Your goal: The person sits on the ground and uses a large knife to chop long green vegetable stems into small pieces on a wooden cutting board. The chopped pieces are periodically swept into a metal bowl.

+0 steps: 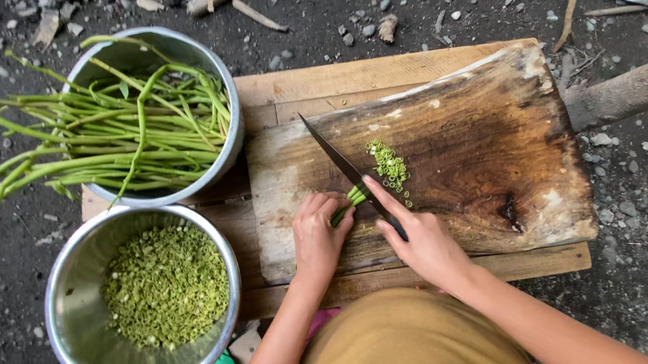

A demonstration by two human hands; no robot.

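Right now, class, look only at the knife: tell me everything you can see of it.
The knife has a long, narrow, dark blade that tapers to a point aimed up and left, toward the bowl of long green stems. It lies slanted across the worn wooden chopping board. The right hand wraps its handle, which is hidden, with the forefinger laid along the blade's back. The edge meets the small bundle of green stems pinned by the left hand. Cut green rings lie just right of the blade.
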